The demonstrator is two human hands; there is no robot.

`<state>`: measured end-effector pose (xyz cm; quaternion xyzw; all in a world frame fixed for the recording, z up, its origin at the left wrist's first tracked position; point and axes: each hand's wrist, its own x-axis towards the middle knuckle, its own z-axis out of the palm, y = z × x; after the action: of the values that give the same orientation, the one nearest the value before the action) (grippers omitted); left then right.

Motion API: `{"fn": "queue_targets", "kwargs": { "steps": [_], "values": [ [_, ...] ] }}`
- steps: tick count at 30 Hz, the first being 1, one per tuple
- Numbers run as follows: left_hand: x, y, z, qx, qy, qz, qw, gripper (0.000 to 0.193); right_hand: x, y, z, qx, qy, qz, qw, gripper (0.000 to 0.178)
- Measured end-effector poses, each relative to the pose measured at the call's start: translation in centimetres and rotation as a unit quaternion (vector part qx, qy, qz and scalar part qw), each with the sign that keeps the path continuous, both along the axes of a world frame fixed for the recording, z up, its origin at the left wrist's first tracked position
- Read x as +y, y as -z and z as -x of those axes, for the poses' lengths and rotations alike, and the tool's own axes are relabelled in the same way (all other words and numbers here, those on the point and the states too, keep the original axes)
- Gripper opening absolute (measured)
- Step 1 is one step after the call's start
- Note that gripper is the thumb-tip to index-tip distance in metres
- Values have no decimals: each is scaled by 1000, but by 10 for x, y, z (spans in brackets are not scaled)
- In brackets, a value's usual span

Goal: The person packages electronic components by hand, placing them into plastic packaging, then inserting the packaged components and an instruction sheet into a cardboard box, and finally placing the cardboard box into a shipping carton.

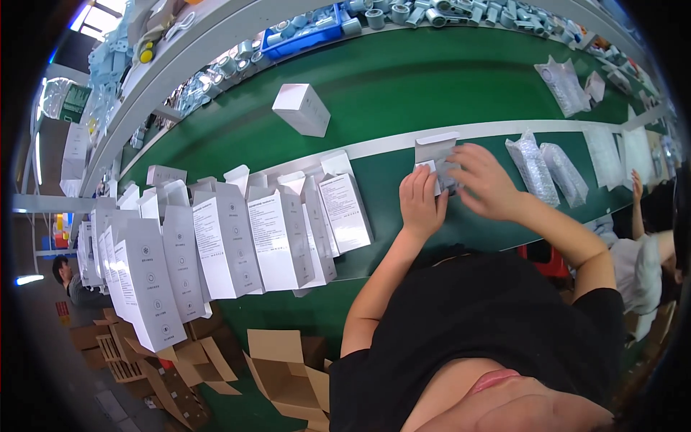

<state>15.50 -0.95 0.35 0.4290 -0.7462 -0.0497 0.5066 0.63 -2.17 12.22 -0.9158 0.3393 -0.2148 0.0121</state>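
Left hand [422, 201] and right hand [484, 180] both clamped on a small white cardboard carton [436, 155]. Resting on the green conveyor belt [403, 79]. Beside a row of tall white printed boxes [281, 237].

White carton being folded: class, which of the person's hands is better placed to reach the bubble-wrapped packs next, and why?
Probably the right hand: it rests on the white carton nearest the bubble-wrapped packs, while the left hand lies farther away.

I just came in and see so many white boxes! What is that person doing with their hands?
A person in a black shirt is working at a green conveyor belt. Their left hand and right hand are both on a small white carton, which looks as if it is being folded into shape. To their left, a long row of white cartons stands upright with open top flaps. Bubble-wrap bags lie to the right.
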Motion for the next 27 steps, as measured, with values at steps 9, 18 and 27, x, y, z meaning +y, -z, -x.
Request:
{"fn": "queue_targets", "kwargs": {
  "steps": [9,18,27],
  "values": [
    [-1,-6,-3,-33,46,-14,998,45,43,41,-8,-70,119,-10,990,43],
    [2,-14,-8,-120,67,-11,990,54,-22,0,-2,-308,194,-28,931,44],
    [-5,12,-3,151,19,-128,980,94,12,32,4,-3,-12,-129,992,38]
  ]
}}
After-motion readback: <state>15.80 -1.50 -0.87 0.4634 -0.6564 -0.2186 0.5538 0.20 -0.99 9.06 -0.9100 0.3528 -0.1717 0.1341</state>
